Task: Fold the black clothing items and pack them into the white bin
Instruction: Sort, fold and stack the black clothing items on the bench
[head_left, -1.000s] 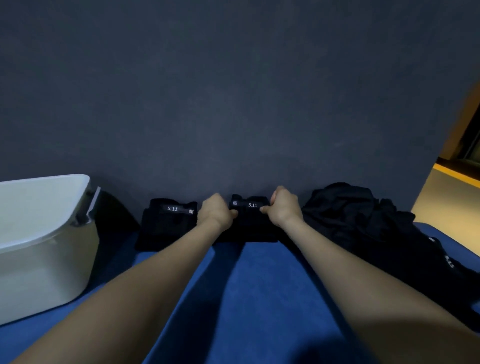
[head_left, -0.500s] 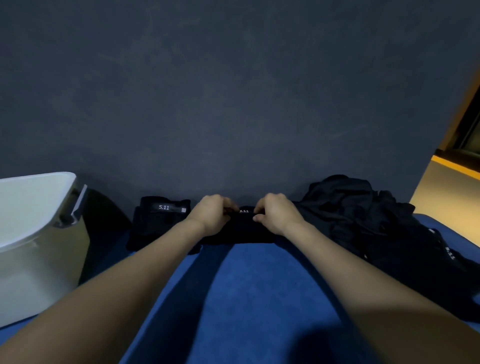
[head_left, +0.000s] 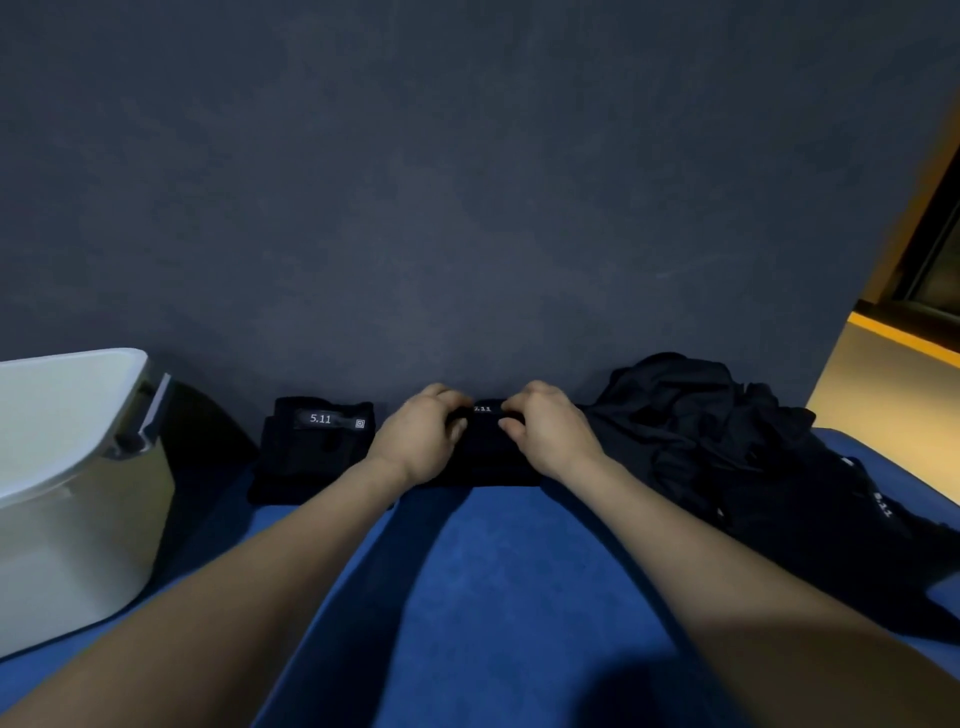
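Head view: since half second ago, hands sit closer together, label nearly covered. Left hand (head_left: 423, 434) and right hand (head_left: 548, 434) curl round soft black folded garment (head_left: 485, 457) at far centre of blue felt table (head_left: 498, 597). Second folded garment (head_left: 314, 447) left; crumpled black pile (head_left: 727, 457) right; smooth rounded white bin (head_left: 72, 493) far left.

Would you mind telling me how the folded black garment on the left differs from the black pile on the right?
The folded garment is a compact, squared bundle; the pile is loose and crumpled. The folded garment shows its whole white 5.11 label facing the camera, while the pile shows only small white lettering near its right edge. The pile spreads much wider over the blue surface than the garment. Both are black, lie untouched and are still outside the white bin.
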